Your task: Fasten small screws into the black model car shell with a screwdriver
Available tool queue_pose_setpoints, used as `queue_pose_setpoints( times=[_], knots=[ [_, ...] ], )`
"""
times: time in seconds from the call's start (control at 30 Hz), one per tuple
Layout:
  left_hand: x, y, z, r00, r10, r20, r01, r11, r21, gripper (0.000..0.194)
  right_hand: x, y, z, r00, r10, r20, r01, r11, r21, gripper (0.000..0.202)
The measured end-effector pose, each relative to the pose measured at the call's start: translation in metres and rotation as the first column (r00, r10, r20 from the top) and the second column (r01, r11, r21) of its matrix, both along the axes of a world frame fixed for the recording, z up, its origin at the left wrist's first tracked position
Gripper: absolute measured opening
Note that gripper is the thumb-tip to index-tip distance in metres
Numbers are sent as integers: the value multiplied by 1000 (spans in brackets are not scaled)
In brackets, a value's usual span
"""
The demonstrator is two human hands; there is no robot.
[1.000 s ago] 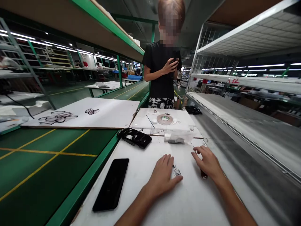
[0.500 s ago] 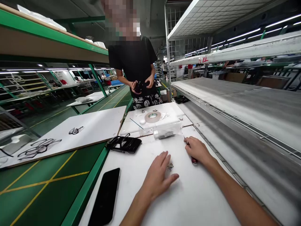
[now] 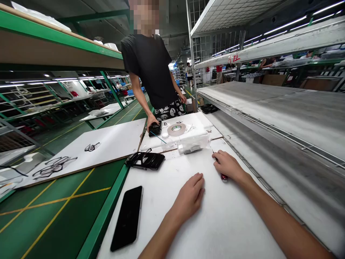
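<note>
My left hand [image 3: 190, 197] lies palm down on the white worktable [image 3: 215, 230], fingers together, covering the spot where small dark specks lay. My right hand [image 3: 228, 165] rests a little further back and right, closed over a small red-handled tool [image 3: 223, 176] whose thin tip pokes out past the fingers. A clear plastic bag [image 3: 194, 145] with small parts lies just beyond my right hand.
A black phone [image 3: 128, 217] lies at the table's left edge. Black eyeglass frames [image 3: 145, 160] sit behind it. A tape roll [image 3: 176, 128] rests on a white board. A person in a black shirt [image 3: 151, 68] sets a black object [image 3: 155, 128] on that board. Metal shelving [image 3: 283, 118] runs along the right.
The person opposite has lowered one hand and put a black object down on the white board. My left hand has drawn its fingers together over the specks. My right hand has closed on the red-handled tool.
</note>
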State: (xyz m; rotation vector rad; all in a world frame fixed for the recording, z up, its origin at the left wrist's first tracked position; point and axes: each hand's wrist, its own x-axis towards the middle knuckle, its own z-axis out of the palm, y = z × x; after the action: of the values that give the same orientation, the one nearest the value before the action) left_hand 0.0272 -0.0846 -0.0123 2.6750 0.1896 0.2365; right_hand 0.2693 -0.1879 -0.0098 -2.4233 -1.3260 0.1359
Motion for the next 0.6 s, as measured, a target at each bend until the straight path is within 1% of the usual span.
queue_pose_setpoints(
  times=[0.1, 0.13, 0.17, 0.2, 0.23, 0.27, 0.4, 0.5, 0.6],
  knots=[
    [0, -2, -1, 999, 42, 13, -42, 999, 10, 42, 0, 0, -3, 1000, -4, -24, 4, 1000, 14, 24],
    [0, -3, 0, 998, 59, 8, -59, 998, 20, 49, 0, 0, -5, 1000, -4, -30, 4, 1000, 20, 24],
    [0, -4, 0, 997, 74, 0, -74, 997, 30, 63, 0, 0, -6, 999, -3, -33, 4, 1000, 27, 26],
    [0, -5, 0, 996, 83, -28, -82, 996, 39, 73, 0, 1, -8, 999, 0, -35, 1, 999, 34, 29],
    [0, -6, -1, 995, 91, -48, -90, 995, 37, 75, 0, 1, -10, 999, 4, -33, -3, 999, 40, 31],
    [-1, -6, -2, 994, 94, -57, -92, 995, 29, 72, 0, 2, -12, 999, 11, -32, -10, 999, 44, 31],
    [-1, -4, -11, 994, 105, -1, -105, 994, 21, 47, 3, 6, -19, 1000, 20, -19, -19, 998, 57, 33],
    [0, -2, -16, 994, 101, 40, -102, 994, 33, 41, 6, 7, -24, 1000, 26, -7, -26, 998, 65, 33],
    [3, -1, -15, 994, 96, 60, -98, 995, 29, 39, 8, 8, -26, 1000, 26, 5, -27, 997, 71, 35]
  ],
)
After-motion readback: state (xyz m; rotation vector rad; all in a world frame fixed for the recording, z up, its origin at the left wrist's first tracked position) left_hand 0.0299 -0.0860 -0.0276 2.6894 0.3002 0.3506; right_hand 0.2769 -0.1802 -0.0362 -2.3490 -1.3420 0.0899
